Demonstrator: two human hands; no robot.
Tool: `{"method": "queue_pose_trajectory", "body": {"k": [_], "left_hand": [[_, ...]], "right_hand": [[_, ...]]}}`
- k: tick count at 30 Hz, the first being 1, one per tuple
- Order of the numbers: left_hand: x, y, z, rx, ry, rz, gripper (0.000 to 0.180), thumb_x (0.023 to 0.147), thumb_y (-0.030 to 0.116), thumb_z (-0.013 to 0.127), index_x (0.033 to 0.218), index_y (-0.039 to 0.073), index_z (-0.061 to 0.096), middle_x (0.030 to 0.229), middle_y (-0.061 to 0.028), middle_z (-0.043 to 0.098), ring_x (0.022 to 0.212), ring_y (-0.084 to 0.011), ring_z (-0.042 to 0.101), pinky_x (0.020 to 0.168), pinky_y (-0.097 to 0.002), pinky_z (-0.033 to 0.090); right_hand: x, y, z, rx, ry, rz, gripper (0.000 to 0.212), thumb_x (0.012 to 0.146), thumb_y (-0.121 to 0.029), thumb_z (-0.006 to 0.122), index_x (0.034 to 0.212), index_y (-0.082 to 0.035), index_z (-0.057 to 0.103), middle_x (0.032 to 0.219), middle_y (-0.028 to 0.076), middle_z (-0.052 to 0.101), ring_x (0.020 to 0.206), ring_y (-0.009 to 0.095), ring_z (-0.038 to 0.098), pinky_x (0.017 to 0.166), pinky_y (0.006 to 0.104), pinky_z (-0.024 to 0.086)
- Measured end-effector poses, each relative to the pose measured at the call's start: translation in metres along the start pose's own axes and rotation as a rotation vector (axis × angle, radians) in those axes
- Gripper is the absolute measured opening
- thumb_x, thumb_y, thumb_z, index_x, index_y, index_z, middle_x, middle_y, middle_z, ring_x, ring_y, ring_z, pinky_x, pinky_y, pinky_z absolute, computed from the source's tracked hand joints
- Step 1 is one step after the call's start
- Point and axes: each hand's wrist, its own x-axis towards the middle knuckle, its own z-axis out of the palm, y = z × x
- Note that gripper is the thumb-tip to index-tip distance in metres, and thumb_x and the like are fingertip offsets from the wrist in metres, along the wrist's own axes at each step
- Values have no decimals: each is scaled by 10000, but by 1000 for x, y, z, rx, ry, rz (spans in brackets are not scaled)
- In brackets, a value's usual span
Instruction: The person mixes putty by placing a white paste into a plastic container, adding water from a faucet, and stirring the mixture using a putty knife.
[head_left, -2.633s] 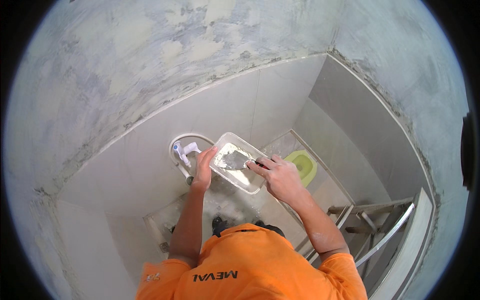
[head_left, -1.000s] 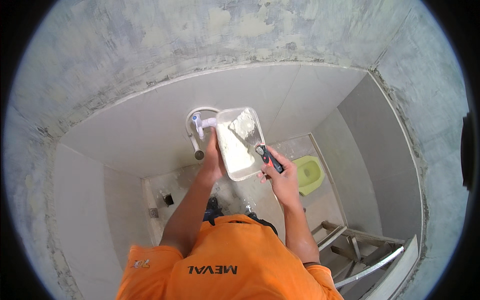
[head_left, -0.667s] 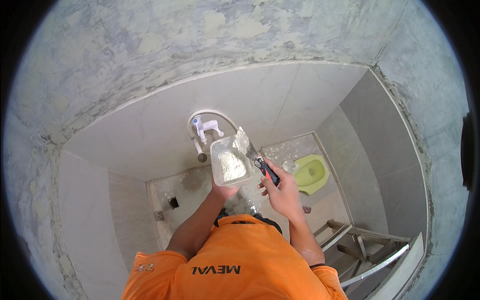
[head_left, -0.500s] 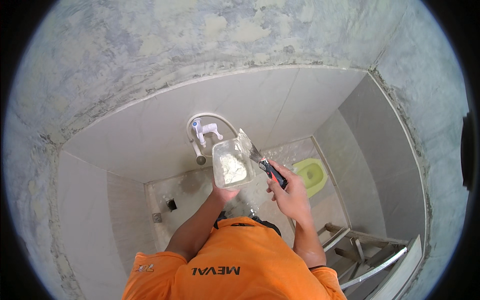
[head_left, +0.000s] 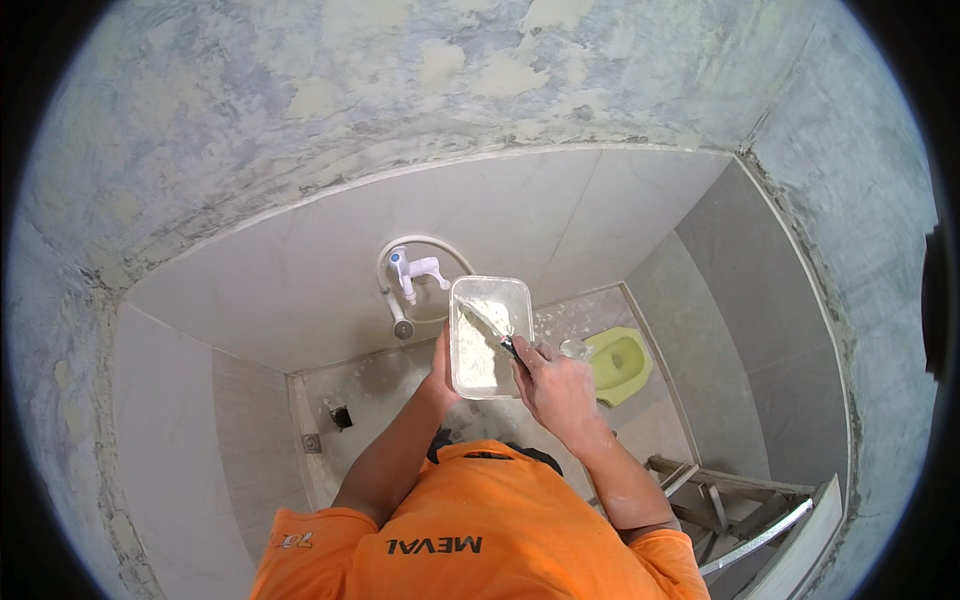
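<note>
My left hand (head_left: 440, 366) is closed around the left side of a clear plastic tub (head_left: 515, 290), holding it up in front of my chest. White filler paste (head_left: 480, 362) lies inside the tub. In my right hand (head_left: 556, 393) is a putty knife (head_left: 490, 322), gripped by its dark handle. The blade reaches down into the tub, against the paste. My right fingers cover most of the handle, and the tub hides part of my left fingers.
A white tap (head_left: 420, 268) with a looped hose and shower head (head_left: 402, 328) is on the tiled wall ahead. A yellow-green squat toilet (head_left: 617, 365) lies on the floor at right. Lower right stands a ladder (head_left: 760, 536). The floor has a square hole (head_left: 341, 416) at left.
The putty knife has come down from above the tub's right rim into the tub. My right hand has turned over and moved slightly left; the tub has shifted a little right and been levelled.
</note>
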Motion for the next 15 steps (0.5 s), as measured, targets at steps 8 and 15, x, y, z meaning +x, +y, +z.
{"method": "queue_pose_trajectory", "body": {"k": [8,15], "left_hand": [[7,28,-16,14,11,204,661,989,590,449,1416,90,513,1340,-146,603,1173,-323,622,998,-530,517],[17,46,-24,24,-195,135,673,998,599,423,1430,88,496,1355,-133,589,1192,-310,608,1020,-475,505]], "right_hand": [[-3,-4,-17,173,-120,-109,291,906,-160,687,1179,-60,693,817,196,670,683,384,653,601,455,512],[23,-16,0,223,167,0,282,948,-236,627,1166,-65,682,792,186,669,661,397,658,599,476,528]]}}
